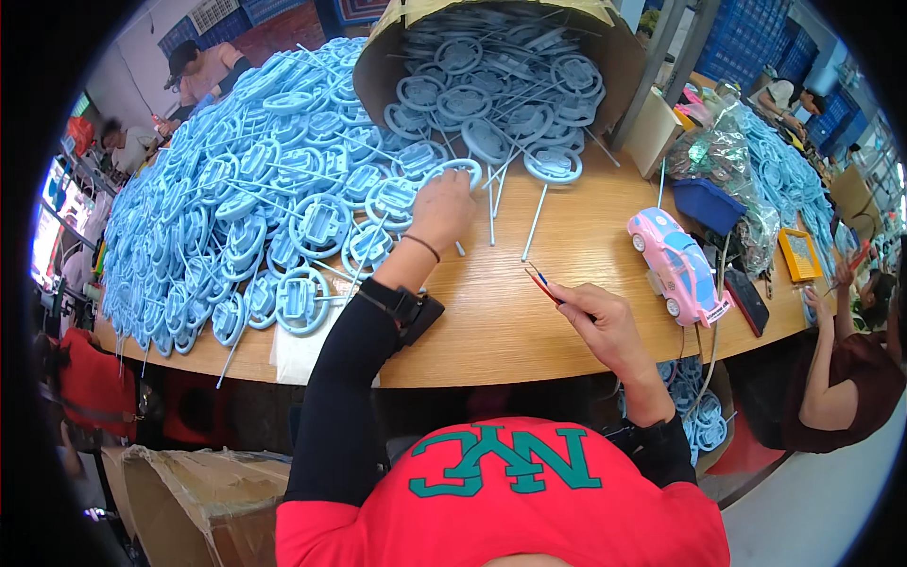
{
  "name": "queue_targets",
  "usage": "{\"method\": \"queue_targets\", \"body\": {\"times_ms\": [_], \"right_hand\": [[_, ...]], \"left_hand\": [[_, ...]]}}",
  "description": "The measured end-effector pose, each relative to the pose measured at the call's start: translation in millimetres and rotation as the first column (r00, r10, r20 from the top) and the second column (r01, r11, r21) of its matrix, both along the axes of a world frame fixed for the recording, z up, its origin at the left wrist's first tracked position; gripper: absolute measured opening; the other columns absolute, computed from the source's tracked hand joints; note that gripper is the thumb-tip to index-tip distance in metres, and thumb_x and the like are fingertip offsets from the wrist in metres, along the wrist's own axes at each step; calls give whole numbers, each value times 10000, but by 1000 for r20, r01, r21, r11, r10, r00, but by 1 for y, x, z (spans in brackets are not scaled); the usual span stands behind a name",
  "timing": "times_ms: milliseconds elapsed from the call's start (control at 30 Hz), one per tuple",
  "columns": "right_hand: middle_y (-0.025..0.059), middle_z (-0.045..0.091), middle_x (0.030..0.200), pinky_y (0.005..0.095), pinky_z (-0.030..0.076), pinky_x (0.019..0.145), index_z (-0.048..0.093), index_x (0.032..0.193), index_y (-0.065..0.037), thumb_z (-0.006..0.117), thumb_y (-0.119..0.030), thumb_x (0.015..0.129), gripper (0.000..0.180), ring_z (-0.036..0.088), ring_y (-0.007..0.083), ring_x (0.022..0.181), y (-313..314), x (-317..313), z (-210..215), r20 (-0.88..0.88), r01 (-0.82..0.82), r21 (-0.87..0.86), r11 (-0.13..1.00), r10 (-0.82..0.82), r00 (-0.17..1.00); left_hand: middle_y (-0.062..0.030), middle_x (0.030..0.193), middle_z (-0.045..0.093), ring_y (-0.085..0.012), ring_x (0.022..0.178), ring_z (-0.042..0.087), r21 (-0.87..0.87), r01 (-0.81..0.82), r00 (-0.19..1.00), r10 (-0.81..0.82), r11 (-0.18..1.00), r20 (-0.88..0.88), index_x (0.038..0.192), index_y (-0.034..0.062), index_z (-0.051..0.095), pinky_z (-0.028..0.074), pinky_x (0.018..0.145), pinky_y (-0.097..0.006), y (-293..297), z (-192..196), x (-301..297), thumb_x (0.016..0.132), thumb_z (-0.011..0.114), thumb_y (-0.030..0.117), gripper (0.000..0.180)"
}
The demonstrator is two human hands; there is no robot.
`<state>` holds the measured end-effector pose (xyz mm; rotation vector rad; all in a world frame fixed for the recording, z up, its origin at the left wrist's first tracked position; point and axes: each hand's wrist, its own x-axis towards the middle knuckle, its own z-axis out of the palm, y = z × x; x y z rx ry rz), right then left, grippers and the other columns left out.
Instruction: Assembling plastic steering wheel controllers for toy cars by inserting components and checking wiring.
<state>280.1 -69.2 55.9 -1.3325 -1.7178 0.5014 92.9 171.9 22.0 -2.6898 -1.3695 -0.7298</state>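
Observation:
My left hand (444, 206) reaches to the edge of a large heap of light-blue plastic toy steering wheels (321, 225). Its fingers are closed on the rim of one light-blue toy steering wheel (452, 168), partly hidden behind the hand. Over the wooden table, my right hand (605, 326) pinches a pair of red and blue wire leads (541, 283) with thin bare tips pointing up and left. Another steering wheel on a stick (553, 165) lies just beyond, its stick toward me. A pink toy car (676, 265) with blue windows stands right of my right hand.
An open cardboard box (619, 71) full of steering wheels lies on its side at the back. A blue bin (709, 205), a yellow tray (800, 255) and a dark phone-like slab (746, 300) are at the right. Co-workers sit around the table; one hand (831, 300) shows at right.

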Motion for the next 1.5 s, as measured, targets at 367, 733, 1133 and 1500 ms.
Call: {"method": "queue_targets", "body": {"times_ms": [367, 733, 1133, 1500], "right_hand": [[123, 619, 810, 331, 476, 648, 660, 1116, -58, 606, -32, 855, 268, 613, 269, 741, 9, -22, 6, 30, -104, 40, 994, 103, 994], [77, 607, 803, 355, 489, 585, 668, 1121, -136, 613, -73, 848, 285, 622, 265, 703, 12, -24, 4, 234, 10, 68, 998, -26, 972], [71, 616, 812, 345, 500, 598, 674, 1122, -161, 608, -20, 806, 352, 628, 263, 710, 12, -26, -9, 170, -12, 119, 993, -9, 985], [64, 635, 841, 339, 507, 611, 670, 1131, -163, 624, -7, 787, 380, 639, 254, 731, 7, -21, -4, 173, -8, 122, 992, -13, 985]], "left_hand": [[-45, 875, 659, -79, 770, 577, -296, 283, 501, 123, 912, 857, 1052, -7, 620, 472, 674, -238, -103, 46, -62, 933, 574, 174, 222], [-84, 1117, 592, -157, 996, 595, -314, 798, 50, 462, 514, 885, 1217, 10, 467, 506, 849, -321, -154, 8, -19, 987, 481, 152, 271], [-71, 1079, 628, -140, 965, 614, -333, 806, 31, 527, 489, 849, 1176, 8, 534, 509, 821, -289, -151, -2, -15, 967, 541, 174, 267], [-90, 1144, 613, -179, 1035, 601, -380, 896, 186, 582, 231, 792, 1242, 3, 505, 485, 899, -331, -156, 5, -14, 1004, 436, 337, 416]]}}
